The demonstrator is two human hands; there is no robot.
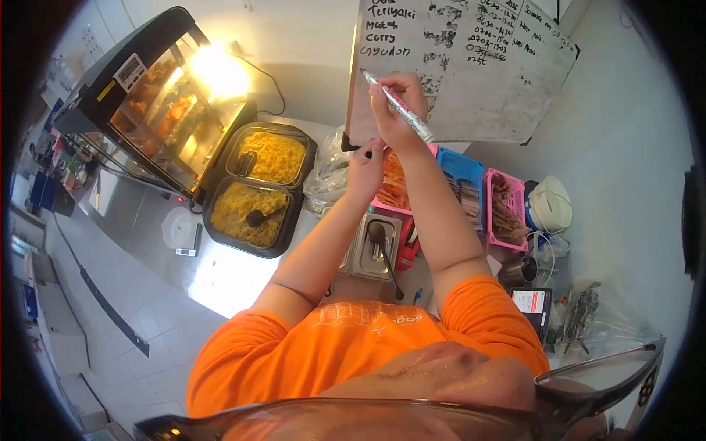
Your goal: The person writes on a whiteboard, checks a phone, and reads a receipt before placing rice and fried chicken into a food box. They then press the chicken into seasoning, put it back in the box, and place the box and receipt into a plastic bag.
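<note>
My right hand (pixel 397 110) is shut on a white marker pen (pixel 401 109), whose tip touches the left edge of a smudged whiteboard (pixel 478 73) with handwritten lines. The board leans against the wall above the counter. Just below it, my left hand (pixel 365 170) is closed around a small dark object that looks like the pen's cap (pixel 368 154). Both forearms reach forward from my orange shirt (pixel 346 345).
A lit heated display cabinet (pixel 158 95) stands at the left, with two black trays of yellow food (pixel 254 209) beside it. Pink and blue baskets (pixel 482 187), a metal tub with a ladle (pixel 375 246), a plastic bag (pixel 329 173) and a white cooker (pixel 551 206) crowd the counter.
</note>
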